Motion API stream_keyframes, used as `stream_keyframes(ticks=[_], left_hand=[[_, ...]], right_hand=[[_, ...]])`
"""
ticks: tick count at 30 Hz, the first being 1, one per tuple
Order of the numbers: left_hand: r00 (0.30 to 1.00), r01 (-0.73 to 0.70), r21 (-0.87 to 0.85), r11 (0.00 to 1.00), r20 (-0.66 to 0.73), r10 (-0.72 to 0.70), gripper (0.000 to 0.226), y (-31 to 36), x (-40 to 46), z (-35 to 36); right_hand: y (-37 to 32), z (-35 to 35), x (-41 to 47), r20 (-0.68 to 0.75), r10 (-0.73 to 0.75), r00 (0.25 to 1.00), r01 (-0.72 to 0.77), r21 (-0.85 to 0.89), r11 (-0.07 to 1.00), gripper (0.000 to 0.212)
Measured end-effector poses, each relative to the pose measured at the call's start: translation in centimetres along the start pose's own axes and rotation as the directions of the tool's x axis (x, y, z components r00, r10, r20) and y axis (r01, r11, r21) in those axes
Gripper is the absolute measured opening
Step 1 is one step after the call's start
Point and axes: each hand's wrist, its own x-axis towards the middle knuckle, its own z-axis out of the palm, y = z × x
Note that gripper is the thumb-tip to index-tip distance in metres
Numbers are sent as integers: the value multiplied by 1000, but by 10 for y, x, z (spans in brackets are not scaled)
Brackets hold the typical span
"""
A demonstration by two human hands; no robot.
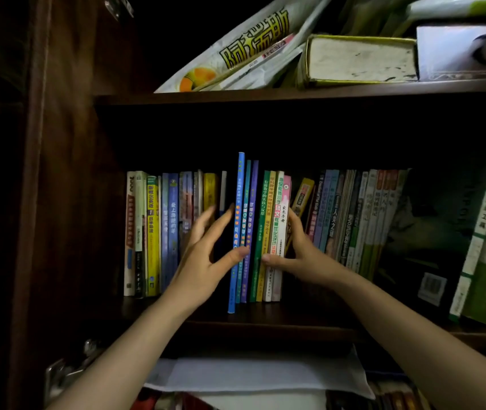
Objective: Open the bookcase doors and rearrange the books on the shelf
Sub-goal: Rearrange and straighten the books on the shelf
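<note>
A dark brown wooden bookcase point(58, 173) fills the dim scene, its interior in deep shadow; a metal hinge point(58, 377) glints on the left side panel.

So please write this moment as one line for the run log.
left hand: thumb on tall blue book | right hand: grips green-to-pink book group | middle shelf | doors: out of view
</note>
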Motion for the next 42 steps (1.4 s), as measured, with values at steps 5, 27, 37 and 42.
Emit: stream_keyframes(ticks=[5, 27, 37, 42], left_hand=[[998, -33, 209, 977, -46, 43, 73, -21, 7, 3], [890, -337, 643, 688, -21, 456, 66, 17, 104, 17], [848, -272, 747, 607, -112, 518, 43, 5, 103, 28], [842, -275, 728, 628, -132, 522, 43, 4, 102, 29]], right_hand=[[14, -2, 11, 121, -43, 992, 36, 60, 998, 113], [26, -2, 20, 183, -162, 970, 147, 89, 985, 117], [19, -19, 17, 107, -72, 992, 86, -137, 987, 103], [21, -25, 18, -115, -92, 989, 49, -334, 941, 71]])
